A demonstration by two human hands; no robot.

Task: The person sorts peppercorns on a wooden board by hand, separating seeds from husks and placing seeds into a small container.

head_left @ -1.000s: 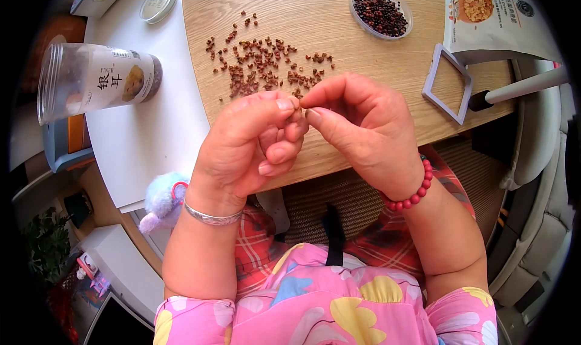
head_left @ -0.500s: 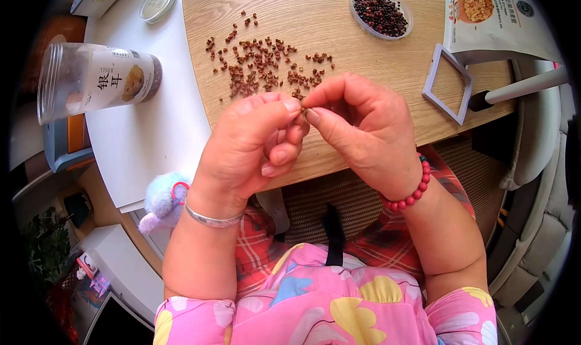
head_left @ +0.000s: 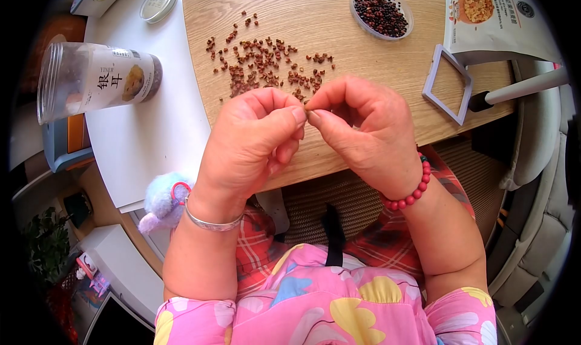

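Note:
My left hand [head_left: 254,136] and my right hand [head_left: 363,124] meet fingertip to fingertip over the table's near edge. Both are closed in a pinch on a tiny brown Sichuan peppercorn [head_left: 306,107], mostly hidden by the thumbs and forefingers. Just beyond them, reddish-brown Sichuan peppercorns [head_left: 257,57] lie scattered in a loose patch on the wooden table [head_left: 290,9]. Farther off to the right stands a round clear tub [head_left: 413,24] holding dark red and black peppercorns [head_left: 380,13].
A clear plastic jar [head_left: 97,82] with a dark layer at its base lies on the white surface [head_left: 151,133] at left, near a round lid [head_left: 158,4]. A grey frame [head_left: 431,82] and a food pouch [head_left: 484,42] are at right. A fluffy toy [head_left: 162,200] hangs by my left wrist.
My left hand has turned slightly, its lower fingers curling further under. The fingertips remain together, shifted a little to the right. The scattered peppercorns and the tub look unchanged.

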